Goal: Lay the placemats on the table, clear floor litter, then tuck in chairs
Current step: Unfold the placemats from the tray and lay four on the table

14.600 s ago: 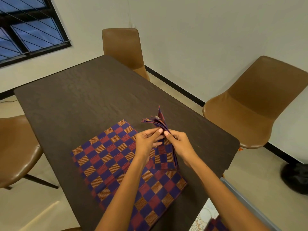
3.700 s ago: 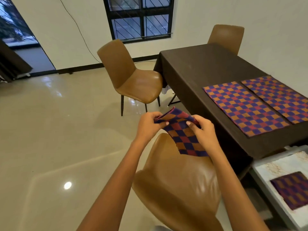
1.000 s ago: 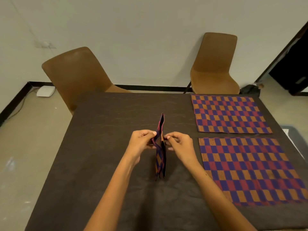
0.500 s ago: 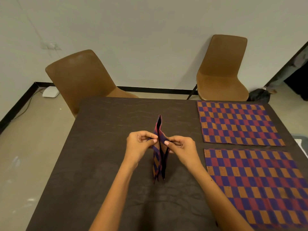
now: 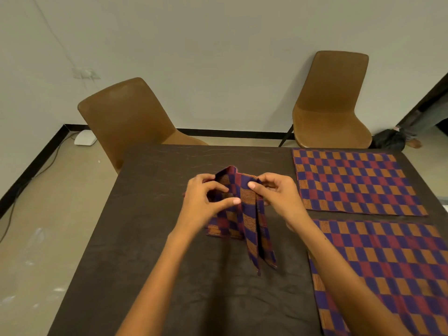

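Folded placemat (image 5: 242, 214) mid-surface (image 5: 150, 238), pinched at top by left hand (image 5: 206, 202) and right hand (image 5: 276, 195). Two laid placemats right: far (image 5: 354, 180), near (image 5: 392, 270). Versus half second ago: folds now spread wider, left flap opened.

Left half of worktop (image 5: 126, 251) bare, open reach there and along the near edge. Right side taken by two flat placemats (image 5: 356, 183) (low, hand passes over). Two chairs (image 5: 126, 122) stand off the far edge, one near the left corner, one farther right.
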